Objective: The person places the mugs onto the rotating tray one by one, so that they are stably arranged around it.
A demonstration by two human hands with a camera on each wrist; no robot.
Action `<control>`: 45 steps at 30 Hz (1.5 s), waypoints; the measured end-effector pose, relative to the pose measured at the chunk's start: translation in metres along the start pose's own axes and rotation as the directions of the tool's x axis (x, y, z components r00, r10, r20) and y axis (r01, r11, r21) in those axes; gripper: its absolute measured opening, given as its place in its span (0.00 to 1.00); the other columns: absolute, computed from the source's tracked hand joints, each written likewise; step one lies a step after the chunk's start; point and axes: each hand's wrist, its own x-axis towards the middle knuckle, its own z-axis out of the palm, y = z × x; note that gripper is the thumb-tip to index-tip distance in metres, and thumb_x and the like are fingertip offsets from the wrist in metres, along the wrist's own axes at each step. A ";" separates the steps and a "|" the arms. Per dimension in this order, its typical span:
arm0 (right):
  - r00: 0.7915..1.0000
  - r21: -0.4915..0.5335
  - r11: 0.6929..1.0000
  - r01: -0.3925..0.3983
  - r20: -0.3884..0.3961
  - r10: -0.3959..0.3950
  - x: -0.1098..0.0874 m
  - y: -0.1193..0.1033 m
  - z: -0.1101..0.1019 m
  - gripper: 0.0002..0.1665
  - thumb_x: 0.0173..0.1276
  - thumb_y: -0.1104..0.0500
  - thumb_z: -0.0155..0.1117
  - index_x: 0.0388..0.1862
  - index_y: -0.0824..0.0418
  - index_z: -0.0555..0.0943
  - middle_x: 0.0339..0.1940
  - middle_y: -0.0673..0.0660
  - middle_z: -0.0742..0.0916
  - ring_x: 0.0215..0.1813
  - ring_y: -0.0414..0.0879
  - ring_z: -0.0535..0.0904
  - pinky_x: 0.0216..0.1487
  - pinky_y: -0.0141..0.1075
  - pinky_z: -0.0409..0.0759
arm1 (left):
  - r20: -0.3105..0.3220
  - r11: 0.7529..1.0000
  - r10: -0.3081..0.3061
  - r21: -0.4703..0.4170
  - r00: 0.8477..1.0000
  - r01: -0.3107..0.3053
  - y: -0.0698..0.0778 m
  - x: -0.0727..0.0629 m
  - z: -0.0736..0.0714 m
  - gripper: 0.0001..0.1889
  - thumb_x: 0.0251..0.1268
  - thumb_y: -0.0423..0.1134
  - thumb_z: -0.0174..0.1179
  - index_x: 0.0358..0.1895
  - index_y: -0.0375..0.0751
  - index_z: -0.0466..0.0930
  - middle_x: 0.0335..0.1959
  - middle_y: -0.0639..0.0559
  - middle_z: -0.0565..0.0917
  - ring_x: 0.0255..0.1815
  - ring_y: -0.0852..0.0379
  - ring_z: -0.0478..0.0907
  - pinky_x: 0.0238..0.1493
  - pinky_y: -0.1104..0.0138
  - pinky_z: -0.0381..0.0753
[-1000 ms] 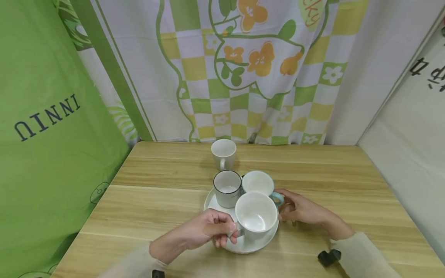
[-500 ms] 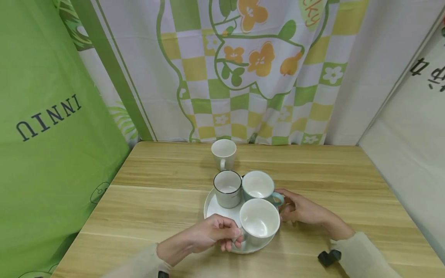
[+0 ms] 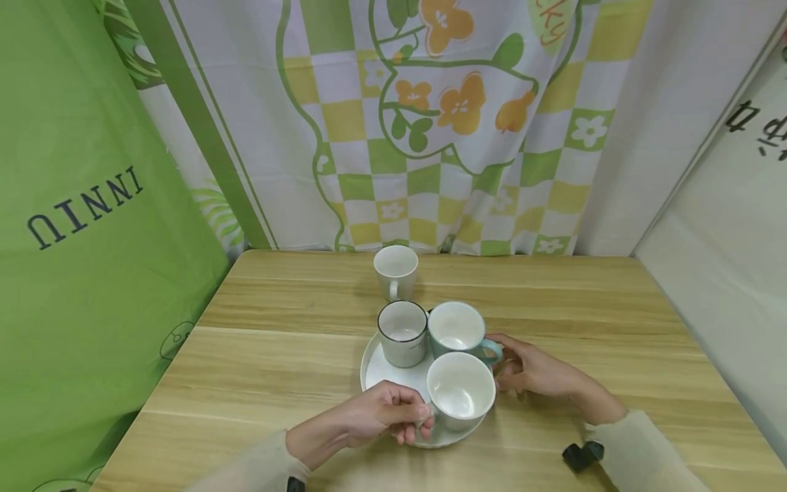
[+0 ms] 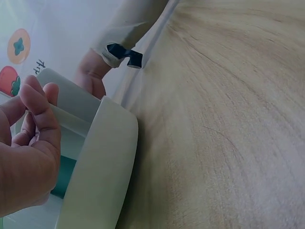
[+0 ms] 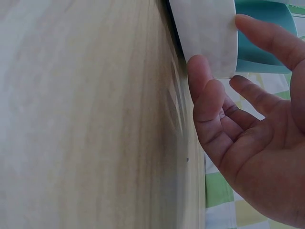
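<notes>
A round white tray (image 3: pixel 384 379) with a raised rim carries three mugs. In the head view, my left hand (image 3: pixel 396 413) pinches the handle of a plain white mug (image 3: pixel 461 403) at the tray's near right. Behind that mug are a mug with a light-blue handle (image 3: pixel 494 350) and a white mug with a black rim (image 3: pixel 402 352). My right hand (image 3: pixel 533 370) is at the tray's right side, below the blue handle. Its fingertips (image 5: pixel 199 69) touch the tray's wall (image 5: pixel 209 36) in the right wrist view, without gripping it.
Beyond the tray, another white mug (image 3: pixel 396 273) stands upright on the wooden table (image 3: pixel 277 369), its handle facing me. A patterned curtain (image 3: pixel 467 137) hangs along the table's far edge, with a green cloth (image 3: pixel 92 273) on the left and a white one (image 3: pixel 725 239) on the right.
My left hand has brought the plain white mug slightly right and toward me, lower over the tray, away from the blue-handled mug. The right hand stays put.
</notes>
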 end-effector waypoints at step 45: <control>1.000 -0.001 1.000 -0.008 0.011 0.008 0.000 0.001 -0.001 0.48 0.69 0.61 0.67 0.80 0.62 0.51 0.53 0.67 0.79 0.39 0.52 0.86 0.27 0.42 0.84 | -0.130 0.995 -0.018 0.097 0.991 0.031 0.007 -0.007 0.001 0.14 0.64 0.34 0.66 0.45 0.23 0.82 0.31 0.53 0.86 0.30 0.61 0.85 0.37 0.68 0.87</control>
